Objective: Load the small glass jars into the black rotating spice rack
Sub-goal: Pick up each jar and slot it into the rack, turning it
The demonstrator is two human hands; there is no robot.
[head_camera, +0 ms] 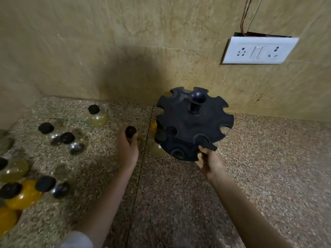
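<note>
- Left hand (128, 149) grips a jar (130, 131) by its cap, on the counter (179, 194) just left of the rack (193, 122).
- Right hand (209, 162) pinches the rack's rim, steadying it.
- Loading step; next likely needs an open slot turned toward the jar.

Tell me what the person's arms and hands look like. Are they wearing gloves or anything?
No gloves. Both hands are bare: the left hand and the right hand show no rings, watch or bracelets that I can see. The forearms are bare too. Only at the bottom edge, on the left arm, does a bit of pale, whitish sleeve peek in. The right arm shows no sleeve in the picture.
</note>
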